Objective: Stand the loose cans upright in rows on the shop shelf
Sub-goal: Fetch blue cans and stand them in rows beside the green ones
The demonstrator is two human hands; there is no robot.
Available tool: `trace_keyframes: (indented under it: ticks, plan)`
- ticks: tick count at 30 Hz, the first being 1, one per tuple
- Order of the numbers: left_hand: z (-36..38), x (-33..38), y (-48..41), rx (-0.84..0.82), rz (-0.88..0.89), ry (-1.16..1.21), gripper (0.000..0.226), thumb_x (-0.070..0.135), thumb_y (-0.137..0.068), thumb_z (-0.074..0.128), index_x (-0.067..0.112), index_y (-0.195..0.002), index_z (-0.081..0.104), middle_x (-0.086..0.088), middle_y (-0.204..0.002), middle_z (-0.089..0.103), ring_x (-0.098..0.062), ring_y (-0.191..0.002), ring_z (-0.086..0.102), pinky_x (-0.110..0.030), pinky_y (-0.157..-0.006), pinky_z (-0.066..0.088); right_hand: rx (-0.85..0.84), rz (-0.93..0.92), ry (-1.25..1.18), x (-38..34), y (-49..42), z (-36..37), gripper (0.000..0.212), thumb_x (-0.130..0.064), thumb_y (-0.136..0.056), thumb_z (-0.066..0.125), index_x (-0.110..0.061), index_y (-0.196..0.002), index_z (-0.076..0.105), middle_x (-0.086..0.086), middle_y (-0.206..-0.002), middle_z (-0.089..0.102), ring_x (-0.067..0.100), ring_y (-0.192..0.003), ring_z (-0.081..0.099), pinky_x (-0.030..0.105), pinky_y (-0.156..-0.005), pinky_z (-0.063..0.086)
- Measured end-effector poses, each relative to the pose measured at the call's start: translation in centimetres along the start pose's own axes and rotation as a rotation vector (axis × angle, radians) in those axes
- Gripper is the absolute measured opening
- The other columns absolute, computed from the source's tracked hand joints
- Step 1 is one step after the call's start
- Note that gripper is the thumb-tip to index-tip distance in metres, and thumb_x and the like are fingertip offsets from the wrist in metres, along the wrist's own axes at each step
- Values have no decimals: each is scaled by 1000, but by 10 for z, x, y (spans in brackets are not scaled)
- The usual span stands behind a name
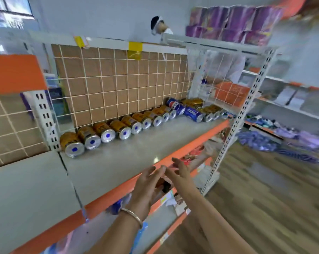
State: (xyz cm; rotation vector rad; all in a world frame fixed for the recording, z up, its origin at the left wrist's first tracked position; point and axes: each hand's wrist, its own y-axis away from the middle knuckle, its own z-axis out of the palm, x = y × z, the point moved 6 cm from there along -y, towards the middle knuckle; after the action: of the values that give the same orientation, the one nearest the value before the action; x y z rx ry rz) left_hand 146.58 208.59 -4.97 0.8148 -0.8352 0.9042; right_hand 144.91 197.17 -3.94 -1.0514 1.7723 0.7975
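Several gold cans (pixel 107 132) lie on their sides in a row along the wire-grid back of the grey shelf (pixel 129 154), silver ends facing me. At the right end two blue cans (pixel 177 106) lie among more gold ones (pixel 192 102). My left hand (pixel 147 186), with a bangle on the wrist, and my right hand (pixel 179 170) hover at the shelf's orange front edge (pixel 195 143), fingers spread and fingertips nearly touching. Neither holds a can. Both are well short of the row.
Another person (pixel 161 26) stands behind the shelf unit. Purple packs (pixel 233 22) sit on the top shelf. Lower shelves hold packaged goods (pixel 191 158). A white perforated upright (pixel 233 121) marks the right end. Wooden floor with purple items (pixel 264 142) lies to the right.
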Motion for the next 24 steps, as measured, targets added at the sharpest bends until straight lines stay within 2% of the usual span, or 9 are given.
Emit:
trace_keyframes:
  ticks: [2, 3, 6, 10, 14, 16, 18, 20, 24]
  plan:
    - [22, -7, -9, -6, -8, -26, 24, 20, -89, 62, 9, -111, 61, -6, -95, 69, -17, -85, 65, -23, -70, 53, 3, 1, 21, 11, -12, -21, 89, -74, -52, 56, -31, -130, 47, -1, -132, 46, 15, -120, 47, 41, -107, 38]
    - [32, -9, -14, -24, -4, -44, 15, 20, -89, 62, 13, -102, 64, -4, -93, 69, -18, -87, 62, -25, -74, 52, 3, 7, 16, 17, -18, -29, 90, -72, -54, 56, -28, -132, 47, -1, -132, 47, 15, -121, 48, 41, -106, 39]
    - [56, -14, -31, -66, -19, -80, 10, 22, -86, 65, 20, -77, 69, 6, -74, 67, -15, -79, 59, -22, -68, 50, 36, 20, -66, 26, -35, -49, 87, -59, -59, 61, -16, -133, 48, 4, -129, 55, 20, -120, 53, 40, -103, 43]
    - [75, -12, -73, -78, -34, -77, 17, 21, -86, 65, 23, -69, 69, 4, -72, 66, -16, -82, 63, -31, -80, 47, 18, 37, -111, 28, -71, -64, 70, -45, -71, 66, -15, -131, 47, 8, -119, 56, 20, -112, 55, 29, -94, 46]
    - [92, -5, -132, -52, -16, 3, 4, 13, -86, 64, 14, -85, 60, -3, -75, 64, -23, -82, 63, -33, -76, 50, 39, 53, -106, 23, -122, -75, 77, -53, -57, 59, -24, -127, 48, 8, -127, 46, 21, -118, 48, 38, -104, 41]
    - [103, -1, -163, -63, -21, 7, 10, 17, -83, 66, 11, -88, 60, -6, -75, 65, -26, -85, 65, -36, -76, 52, 55, 38, -83, 22, -153, -83, 81, -57, -54, 59, -26, -127, 47, 7, -130, 45, 22, -123, 46, 43, -106, 39]
    - [111, 2, -189, -67, -48, -32, 30, 28, -75, 70, 8, -95, 62, -14, -83, 69, -31, -92, 67, -41, -80, 52, 37, 28, -27, 16, -178, -92, 74, -51, -67, 64, -23, -133, 45, 5, -132, 43, 21, -122, 46, 45, -104, 41]
    - [117, 7, -213, -58, -76, -40, 53, 29, -75, 71, 4, -119, 57, -15, -94, 69, -31, -97, 67, -42, -85, 52, 17, 10, 12, 14, -206, -100, 58, -36, -84, 63, -24, -137, 42, 0, -130, 40, 15, -119, 44, 43, -103, 43]
    - [117, 14, -253, 1, -95, -68, 52, 20, -87, 65, 8, -134, 46, -9, -110, 66, -21, -104, 65, -38, -97, 50, -9, 19, 67, 17, -251, -100, 54, -32, -87, 62, -23, -136, 43, -1, -133, 38, 11, -114, 41, 34, -103, 41]
